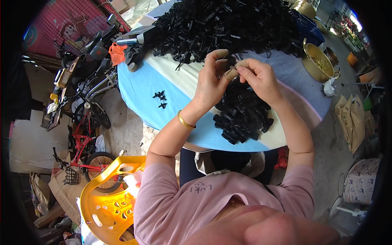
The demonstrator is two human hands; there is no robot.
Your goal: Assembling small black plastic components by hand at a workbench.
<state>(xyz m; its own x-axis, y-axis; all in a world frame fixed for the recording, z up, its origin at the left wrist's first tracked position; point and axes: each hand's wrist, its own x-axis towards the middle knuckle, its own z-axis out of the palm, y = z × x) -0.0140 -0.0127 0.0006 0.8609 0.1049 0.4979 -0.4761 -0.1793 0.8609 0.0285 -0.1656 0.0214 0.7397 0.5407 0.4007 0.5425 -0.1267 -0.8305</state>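
Note:
Both of my hands meet above the table, fingertips together, with beige wraps on some fingers. My left hand (210, 81) is closed in a pinch, its index finger raised and its thumb turned toward the other hand. My right hand (261, 77) pinches at the same spot. Something small and dark seems to be between the fingertips, too hidden to name. Just below them lies a heap of black strip-like plastic pieces (241, 114). A far larger pile of similar black pieces (220, 28) covers the back of the table.
A few small black bits (160, 98) lie on the blue part of the tablecloth (139, 87). At the right edge stands a yellowish metal pot (317, 65) with food in it. A yellow plastic chair (108, 204) is at my left, near a red bicycle (83, 141).

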